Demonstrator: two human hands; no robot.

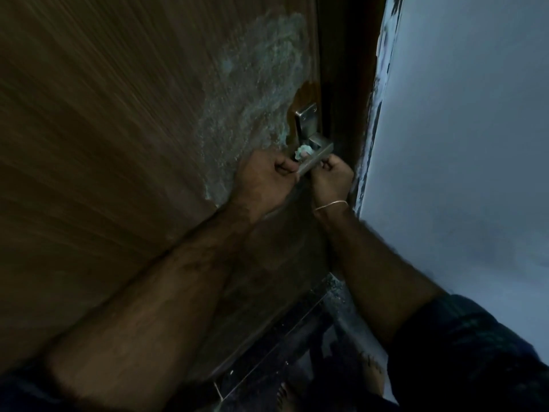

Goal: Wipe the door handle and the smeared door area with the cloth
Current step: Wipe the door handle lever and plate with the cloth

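A metal lever door handle (316, 156) on its backplate (306, 118) sits at the right edge of a brown wooden door (104, 129). A pale, whitish smear (255, 93) covers the door to the left of and above the handle. A small pale cloth (303, 151) is bunched against the lever. My left hand (264, 178) has its fingers curled at the lever's free end, by the cloth. From the right side, my right hand (332, 176) grips the lever; a thin band circles its wrist. How the cloth is held is hidden.
The dark door frame (347, 84) runs beside the handle, with a pale blue-grey wall (460, 144) to its right. Below are a dark floor (282, 352) and my bare foot (285, 394). The scene is dim.
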